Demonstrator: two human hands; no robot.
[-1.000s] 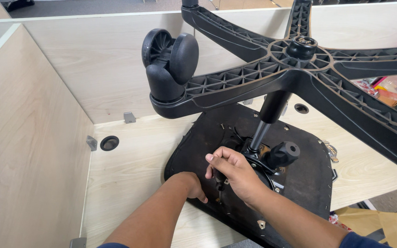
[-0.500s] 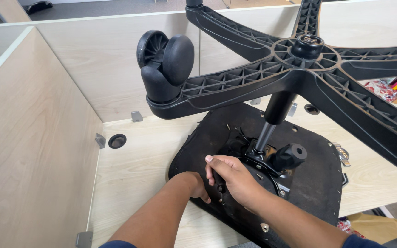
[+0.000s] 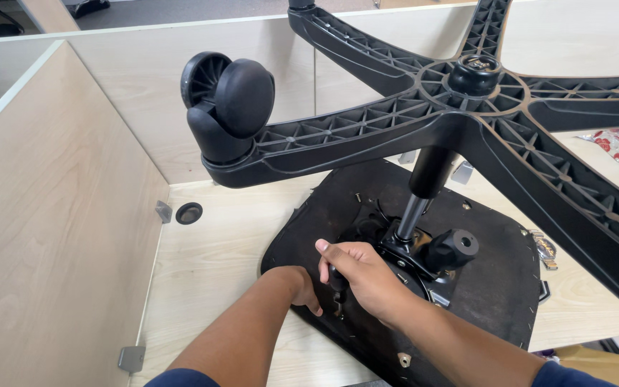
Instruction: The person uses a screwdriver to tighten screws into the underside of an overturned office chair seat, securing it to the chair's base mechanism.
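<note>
Head view: an office chair lies upside down on a pale wooden desk [image 3: 209, 265], its five-arm base [image 3: 467, 107] and caster [image 3: 231, 107] raised. The step looks like fastening the seat mechanism [image 3: 413, 261] to the seat underside [image 3: 481, 287]. The right hand [image 3: 363, 276] is closed around a small dark tool [image 3: 337, 283] held upright just left of the mechanism. The left hand [image 3: 301, 287] presses on the seat beside it; its fingers are hidden, so its grip cannot be told. Turning calls for steady downward pressure.
</note>
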